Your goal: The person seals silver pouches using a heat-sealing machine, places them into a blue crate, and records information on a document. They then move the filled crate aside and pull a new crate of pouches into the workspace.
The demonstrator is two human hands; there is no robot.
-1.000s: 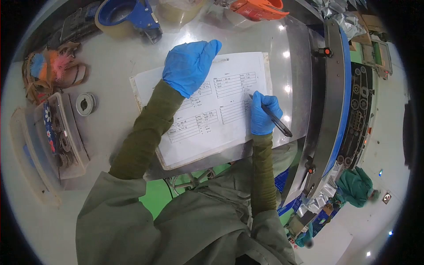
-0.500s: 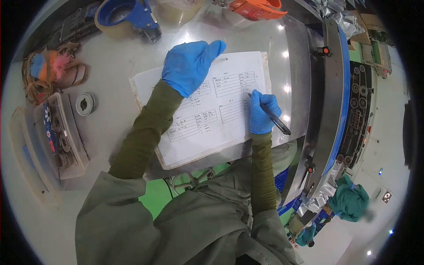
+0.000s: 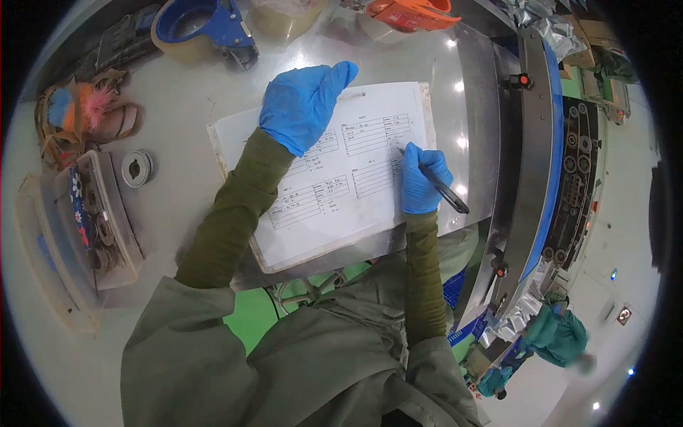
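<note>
Sheets of paper [image 3: 313, 235] with printed tables and handwritten entries lie on a clipboard [image 3: 427, 114], which rests on a metal table [image 3: 192, 107]. My left hand [image 3: 297, 107], in a blue glove, rests on the upper part of the sheet. Its fingers are curled in, the thumb stretches out to the right, and nothing shows in it. Also gloved in blue, my right hand [image 3: 425, 185] pinches a black pen [image 3: 448, 192]. The pen's tip is at the right-hand tables, near the paper; whether it touches cannot be made out.
Tape dispensers, one blue [image 3: 238, 35] and one orange [image 3: 413, 14], stand along the far edge. At left are a round metal part [image 3: 137, 169], a clear plastic box [image 3: 121, 235] and a brown strapped bundle [image 3: 85, 117]. A machine rail [image 3: 530, 156] runs along the right; people in green [image 3: 558, 334] are beyond.
My hands, the pen and the paper have hardly moved. The view has shifted very slightly. In the right background, a person in green has moved a little down and left.
</note>
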